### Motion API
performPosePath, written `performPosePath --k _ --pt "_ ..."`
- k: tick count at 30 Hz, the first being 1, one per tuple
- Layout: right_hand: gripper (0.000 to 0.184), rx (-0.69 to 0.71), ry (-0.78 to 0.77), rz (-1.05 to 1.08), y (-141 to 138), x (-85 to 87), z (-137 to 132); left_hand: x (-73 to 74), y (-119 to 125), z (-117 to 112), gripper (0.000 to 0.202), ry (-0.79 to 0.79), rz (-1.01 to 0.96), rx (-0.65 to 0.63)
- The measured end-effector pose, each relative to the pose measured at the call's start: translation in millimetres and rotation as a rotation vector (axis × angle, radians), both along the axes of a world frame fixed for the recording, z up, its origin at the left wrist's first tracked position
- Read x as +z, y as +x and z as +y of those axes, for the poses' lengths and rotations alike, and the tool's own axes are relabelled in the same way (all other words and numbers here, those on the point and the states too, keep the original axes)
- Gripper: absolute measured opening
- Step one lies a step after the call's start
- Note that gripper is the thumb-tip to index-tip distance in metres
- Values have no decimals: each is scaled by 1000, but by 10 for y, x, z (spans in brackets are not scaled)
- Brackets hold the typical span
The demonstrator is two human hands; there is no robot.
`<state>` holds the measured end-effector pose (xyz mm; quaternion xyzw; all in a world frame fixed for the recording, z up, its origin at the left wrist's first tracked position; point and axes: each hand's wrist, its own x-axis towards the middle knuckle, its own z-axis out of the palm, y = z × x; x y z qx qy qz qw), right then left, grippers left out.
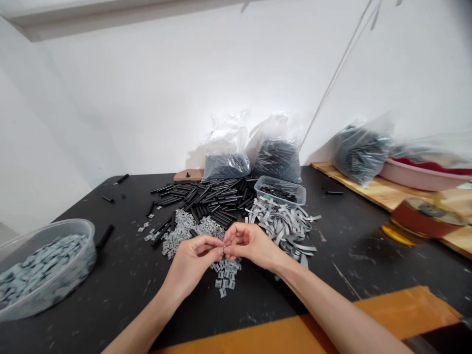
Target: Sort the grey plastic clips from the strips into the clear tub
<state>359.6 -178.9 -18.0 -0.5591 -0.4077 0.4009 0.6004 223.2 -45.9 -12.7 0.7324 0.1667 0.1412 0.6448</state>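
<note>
The left hand point(191, 260) and right hand point(250, 243) meet just in front of the heap of black tubes point(210, 201), fingers curled and closed, pinching a small grey piece point(223, 250) too small to make out clearly. Nearer than the heap, right under the hands, loose grey clips point(224, 275) lie on the black tabletop point(332, 246). Left of the heap, a round clear tub point(47, 270) holds more grey clips. Right of the heap lies a tangle of grey strips point(283, 228), and at its far right edge sits a clear box of black pieces point(280, 191). Behind the heap stand two clear bags of black tubes point(276, 160). Farther right, a third bag point(361, 152) and a pink basin point(420, 174) sit on a wooden board point(372, 189).
</note>
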Motion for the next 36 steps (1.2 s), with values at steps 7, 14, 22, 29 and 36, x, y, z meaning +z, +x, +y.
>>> performPosePath --k 7,14,22,29,36 --pt "21 -52 22 21 -3 6 11 -18 -6 2 16 -9 -20 -12" --pt "23 -68 42 81 -36 59 3 -41 -11 10 20 44 -45 -12" --pt "23 -21 84 170 -48 98 -40 -64 18 6 12 187 -178 -33" --pt "21 -37 118 282 -129 92 2 -41 10 -43 11 130 -198 -30" --pt "28 4 165 353 -130 117 -18 -38 -5 -61 9 131 -210 -42"
